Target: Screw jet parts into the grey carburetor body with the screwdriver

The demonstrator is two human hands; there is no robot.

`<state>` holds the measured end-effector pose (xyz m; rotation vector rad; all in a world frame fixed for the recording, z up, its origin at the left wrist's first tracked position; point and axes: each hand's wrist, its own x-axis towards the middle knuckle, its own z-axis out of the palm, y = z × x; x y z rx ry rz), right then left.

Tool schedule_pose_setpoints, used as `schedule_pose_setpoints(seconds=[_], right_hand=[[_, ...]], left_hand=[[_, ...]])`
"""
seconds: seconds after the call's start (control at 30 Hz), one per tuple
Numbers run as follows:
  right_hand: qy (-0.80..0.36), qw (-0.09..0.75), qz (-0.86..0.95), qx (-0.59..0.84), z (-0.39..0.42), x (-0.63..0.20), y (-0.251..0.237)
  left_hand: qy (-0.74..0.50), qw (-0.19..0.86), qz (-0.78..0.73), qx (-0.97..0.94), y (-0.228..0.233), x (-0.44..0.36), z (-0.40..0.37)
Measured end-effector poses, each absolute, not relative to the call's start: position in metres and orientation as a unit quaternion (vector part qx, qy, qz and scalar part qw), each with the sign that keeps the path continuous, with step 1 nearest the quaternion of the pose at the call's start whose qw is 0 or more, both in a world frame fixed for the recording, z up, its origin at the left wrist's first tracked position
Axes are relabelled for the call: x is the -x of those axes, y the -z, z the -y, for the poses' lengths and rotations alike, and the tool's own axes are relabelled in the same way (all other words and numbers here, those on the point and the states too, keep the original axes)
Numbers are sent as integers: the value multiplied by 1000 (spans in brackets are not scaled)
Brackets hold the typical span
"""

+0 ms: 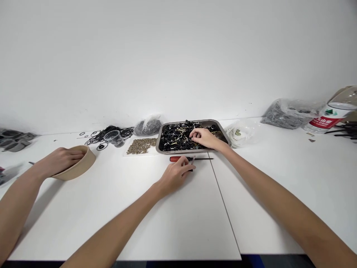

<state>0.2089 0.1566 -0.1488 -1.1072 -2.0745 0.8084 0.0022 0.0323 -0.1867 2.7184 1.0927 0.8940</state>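
My left hand (177, 173) is closed just in front of the tray, its fingertips round a small part with a clear strip and a black end (193, 163). Beside those fingers lies a screwdriver (175, 159) with a red and black handle, its dark shaft pointing right. My right hand (205, 138) reaches over the metal tray (223, 137), fingers curled together at the heap of small black and brass-coloured parts (177, 136). Whatever its fingertips pinch is too small to make out.
At left, a co-worker's hand (63, 160) reaches into a brown paper bowl (80, 167). Black rings (111, 131), a clear cup (114, 138), brass-coloured pieces (141, 146) and a bag of dark bits (147, 126) line the wall. Rightward stand plastic bags (242, 134) and a bottle (326, 121).
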Motion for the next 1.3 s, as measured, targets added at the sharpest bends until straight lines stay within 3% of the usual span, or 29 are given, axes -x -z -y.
schedule_pose_setpoints(seconds=[1.3], right_hand=[[-317,320,785,424,-158,-211,150]], left_hand=[[-224,134,-350,-899,178,-4,-29]])
